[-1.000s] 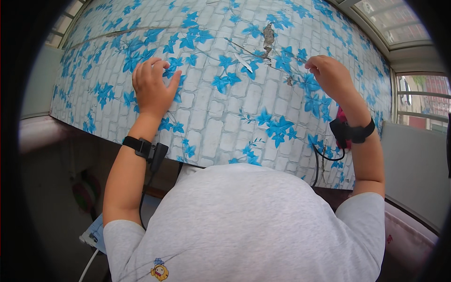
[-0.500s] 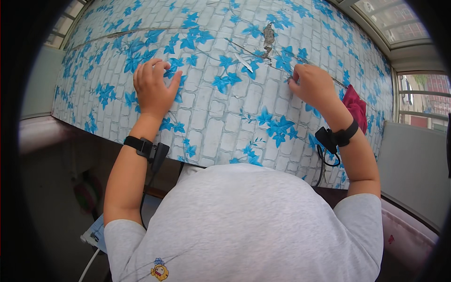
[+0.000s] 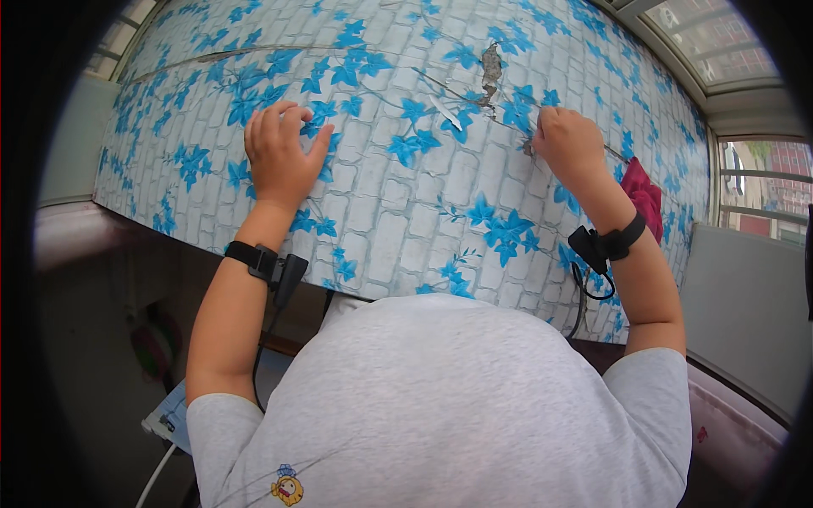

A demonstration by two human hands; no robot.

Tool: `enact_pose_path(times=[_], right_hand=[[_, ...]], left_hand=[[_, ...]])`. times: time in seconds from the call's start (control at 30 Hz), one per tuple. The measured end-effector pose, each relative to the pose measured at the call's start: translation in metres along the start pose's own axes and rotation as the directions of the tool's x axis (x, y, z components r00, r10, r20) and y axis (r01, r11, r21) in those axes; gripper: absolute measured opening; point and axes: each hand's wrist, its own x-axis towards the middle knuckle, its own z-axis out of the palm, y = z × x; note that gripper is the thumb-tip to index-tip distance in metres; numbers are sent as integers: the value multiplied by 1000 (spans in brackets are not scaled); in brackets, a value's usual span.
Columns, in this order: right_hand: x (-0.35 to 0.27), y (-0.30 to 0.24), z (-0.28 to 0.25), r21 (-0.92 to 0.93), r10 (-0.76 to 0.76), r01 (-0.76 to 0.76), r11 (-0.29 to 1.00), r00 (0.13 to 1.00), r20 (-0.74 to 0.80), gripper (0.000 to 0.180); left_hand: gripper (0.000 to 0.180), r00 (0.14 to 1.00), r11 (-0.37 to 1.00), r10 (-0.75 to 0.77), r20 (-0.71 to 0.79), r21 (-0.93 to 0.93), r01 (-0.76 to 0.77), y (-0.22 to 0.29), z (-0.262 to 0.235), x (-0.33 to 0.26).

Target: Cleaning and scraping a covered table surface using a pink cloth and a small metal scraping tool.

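On the far left of the table, my left hand (image 3: 282, 157) rests on the blue-leafed, brick-patterned covering (image 3: 398, 229). Its fingers are spread, thumb apart, and nothing is in it. My right hand (image 3: 572, 148) is curled into a fist over the right side of the covering. Its fingertips are turned under, so whatever they may hold is hidden. Beside its thumb side a small brownish spot (image 3: 528, 147) shows on the surface. A thin white sliver (image 3: 444, 112) lies between my hands, near a torn grey-brown patch (image 3: 490, 72) in the covering.
A dark red cloth (image 3: 642, 196) lies by my right forearm. Black straps with small devices circle both wrists, and a cable (image 3: 579, 305) hangs from the right one. Window frames (image 3: 707, 89) border the table's far right. A long crack (image 3: 229, 56) crosses the back left.
My right hand has shifted slightly right, and its fingers have curled from a looser pinch into a tighter fist. My left hand stays in place, still spread.
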Motion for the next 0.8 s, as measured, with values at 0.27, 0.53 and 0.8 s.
enact_pose_path(times=[0.27, 0.53, 0.8], right_hand=[[5, 12, -31, 301, -83, 93, 949, 995, -46, 6], [1, 9, -21, 152, -318, 319, 936, 948, -33, 4], [4, 1, -16, -26, -477, 476, 879, 875, -79, 6]], left_hand=[[28, 1000, 1000, -15, -1, 3, 15, 0, -1, -1], [27, 1000, 1000, -23, 12, -9, 23, 0, -2, -1], [27, 1000, 1000, -19, 7, 5, 19, -1, 0, -1]])
